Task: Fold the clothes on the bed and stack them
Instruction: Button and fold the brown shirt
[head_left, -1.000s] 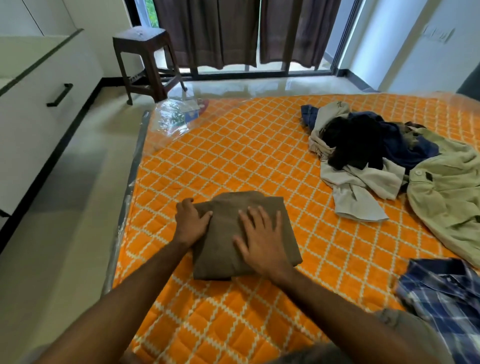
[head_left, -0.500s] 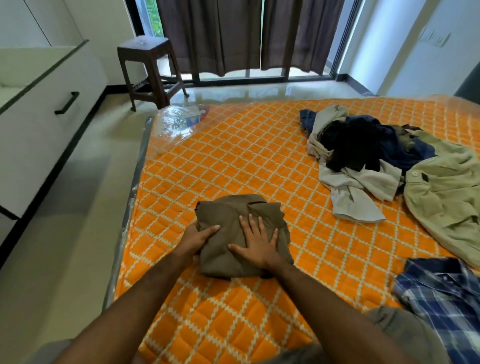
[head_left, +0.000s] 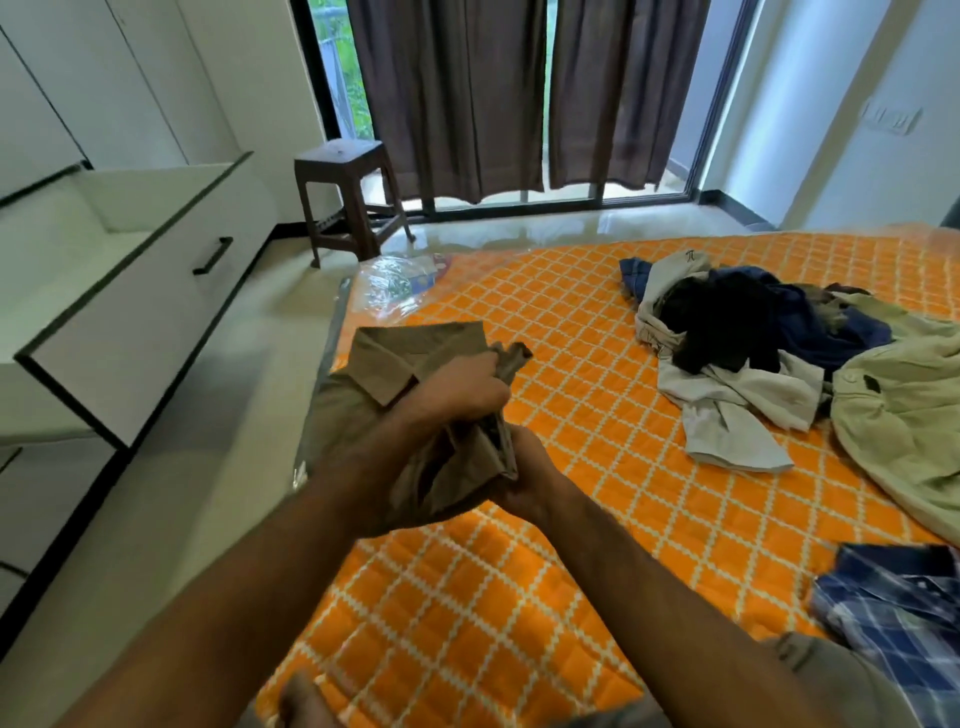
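Between both hands (head_left: 457, 395), seemingly, brown shirt (head_left: 395, 374)

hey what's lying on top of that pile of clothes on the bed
A black garment lies on top of the pile, over a dark blue one and a pale cream one. A khaki shirt spreads to the right. Whatever lies beneath them is covered.

**A bedroom in a home**

A bed (head_left: 597, 332) with an orange quilted mattress cover fills the foreground; loose garments (head_left: 753, 358) lie heaped on it. Built-in white wardrobes (head_left: 104, 78) with an open drawer (head_left: 135, 312) line the left wall. Dark curtains (head_left: 498, 93) hang before a glazed sliding door, a brown stool (head_left: 348, 197) standing beside them on glossy floor tiles.
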